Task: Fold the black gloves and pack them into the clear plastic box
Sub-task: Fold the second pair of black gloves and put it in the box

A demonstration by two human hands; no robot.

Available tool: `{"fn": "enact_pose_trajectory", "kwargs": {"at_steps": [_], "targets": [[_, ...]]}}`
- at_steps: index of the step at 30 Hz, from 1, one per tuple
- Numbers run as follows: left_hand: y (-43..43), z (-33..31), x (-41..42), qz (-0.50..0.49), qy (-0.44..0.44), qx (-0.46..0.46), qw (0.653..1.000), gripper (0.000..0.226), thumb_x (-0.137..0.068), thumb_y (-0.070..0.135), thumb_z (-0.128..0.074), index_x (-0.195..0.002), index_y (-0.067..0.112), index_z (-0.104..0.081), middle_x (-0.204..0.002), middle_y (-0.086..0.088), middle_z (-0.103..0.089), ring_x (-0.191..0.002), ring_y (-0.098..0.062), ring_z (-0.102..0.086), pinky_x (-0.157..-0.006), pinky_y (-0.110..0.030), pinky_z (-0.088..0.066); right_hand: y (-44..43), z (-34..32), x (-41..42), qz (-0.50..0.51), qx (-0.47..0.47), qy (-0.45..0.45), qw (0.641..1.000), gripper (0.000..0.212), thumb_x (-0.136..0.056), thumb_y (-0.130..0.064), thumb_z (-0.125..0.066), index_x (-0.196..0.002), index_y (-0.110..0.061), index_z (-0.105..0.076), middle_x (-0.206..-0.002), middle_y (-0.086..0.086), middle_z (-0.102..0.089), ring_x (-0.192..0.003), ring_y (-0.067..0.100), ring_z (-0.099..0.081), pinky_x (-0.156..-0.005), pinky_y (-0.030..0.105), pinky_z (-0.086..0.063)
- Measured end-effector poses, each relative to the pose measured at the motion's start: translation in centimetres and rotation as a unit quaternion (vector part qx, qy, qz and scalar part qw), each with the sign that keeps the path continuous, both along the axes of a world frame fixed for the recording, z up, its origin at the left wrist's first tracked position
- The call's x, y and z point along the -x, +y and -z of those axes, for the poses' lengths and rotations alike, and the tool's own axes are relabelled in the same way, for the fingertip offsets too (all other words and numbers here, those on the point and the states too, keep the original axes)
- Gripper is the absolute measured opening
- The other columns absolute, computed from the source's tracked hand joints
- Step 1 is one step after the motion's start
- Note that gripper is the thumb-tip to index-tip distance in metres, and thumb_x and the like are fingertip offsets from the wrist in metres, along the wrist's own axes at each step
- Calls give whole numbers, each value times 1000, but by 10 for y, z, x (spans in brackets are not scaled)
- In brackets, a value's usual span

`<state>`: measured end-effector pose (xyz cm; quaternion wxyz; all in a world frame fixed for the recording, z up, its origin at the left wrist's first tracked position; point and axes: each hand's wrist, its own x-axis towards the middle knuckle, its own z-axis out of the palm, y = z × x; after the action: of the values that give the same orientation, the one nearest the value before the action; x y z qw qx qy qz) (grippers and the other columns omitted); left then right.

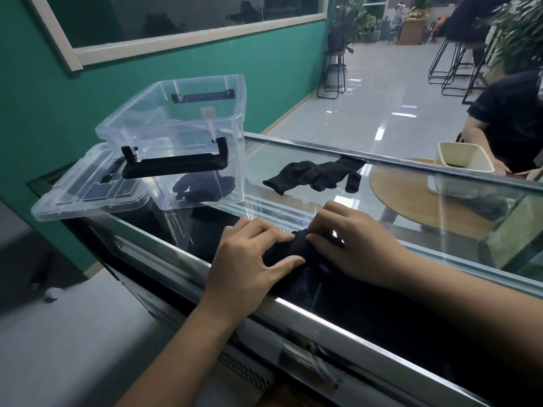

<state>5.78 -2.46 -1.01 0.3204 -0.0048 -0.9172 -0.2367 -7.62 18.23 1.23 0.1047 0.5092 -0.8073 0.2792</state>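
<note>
At lower centre the left hand [249, 259] lies flat and presses a glove [293, 251] on the tabletop [293, 207]; the right hand [352, 248] pinches its fabric with curled fingers. At upper left, the box [182, 124] holds a packed glove [202, 187]. A loose glove [314, 174] lies right of it.

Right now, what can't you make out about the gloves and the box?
1. Head view: glove being folded, mostly covered by the left hand and right hand; fold unclear.
2. Head view: dark contents of the clear box, blurred by its wall; count unclear.
</note>
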Motion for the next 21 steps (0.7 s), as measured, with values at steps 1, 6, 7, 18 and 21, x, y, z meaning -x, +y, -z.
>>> {"fn": "enact_pose_trajectory", "kwargs": {"at_steps": [1, 6, 7, 18, 21], "targets": [[0, 0, 0, -4, -4, 2, 1000, 43, -85, 59, -80, -113, 28, -84, -104, 17, -72, -105, -7, -63, -98, -31, -47, 1, -1, -1, -5, -12, -6, 1000, 16, -99, -36, -70, -104, -22, -65, -99, -11, -54, -80, 3, -50, -71, 12, -41], [1, -2, 1, -21, -40, -4, 999, 39, -87, 49, -75, -121, 31, -81, -106, 19, -70, -106, -6, -62, -98, -41, -51, 2, 3, 3, -16, -43, -8, 999, 34, -92, -36, -80, -121, -26, -64, -111, -14, -51, -87, -5, -51, -75, 1, -37], [1, -2, 1, -21, -44, -6, 999, 37, -88, 45, -76, -123, 31, -80, -107, 19, -70, -106, -6, -62, -97, -41, -52, 2, 4, 4, -16, -43, -8, 999, 35, -93, -34, -79, -125, -28, -65, -113, -14, -51, -87, -3, -50, -76, 0, -37], [1, -4, 3, 1, -18, 38, 999, 42, -95, 30, -82, -137, 25, -75, -107, 9, -73, -102, -15, -66, -89, -40, -60, 1, 2, 1, -29, -17, 6, 999, 40, -96, -29, -80, -133, -39, -68, -108, -14, -54, -86, 5, -59, -78, 29, -56], [-5, -15, 2, 10, 7, 60, 998, 40, -98, 32, -79, -137, 25, -75, -107, 7, -75, -101, -17, -68, -88, -42, -61, -2, -10, -3, -32, -2, 26, 999, 35, -100, -32, -76, -134, -37, -70, -106, -11, -56, -84, 9, -61, -74, 32, -56]]}}
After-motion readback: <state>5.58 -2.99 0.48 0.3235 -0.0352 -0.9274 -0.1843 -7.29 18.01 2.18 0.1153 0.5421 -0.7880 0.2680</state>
